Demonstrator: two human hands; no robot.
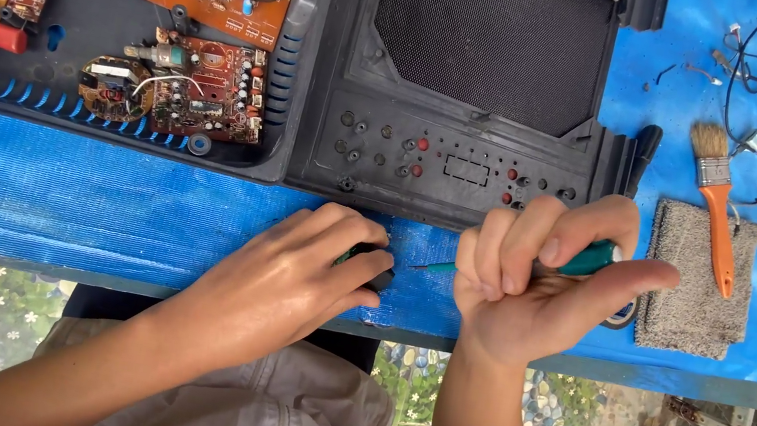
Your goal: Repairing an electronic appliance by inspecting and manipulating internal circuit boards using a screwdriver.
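Left hand [309,268] pinches a small black part [379,272] on the blue table [46,201] while right hand [530,278] fists a green screwdriver [583,261], tip at the part: likely screw-driving step, needing steady tip alignment.

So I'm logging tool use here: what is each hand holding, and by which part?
The right hand grips a screwdriver by its green handle. The left hand pins a small black part under its fingertips; the exact hold is hidden.
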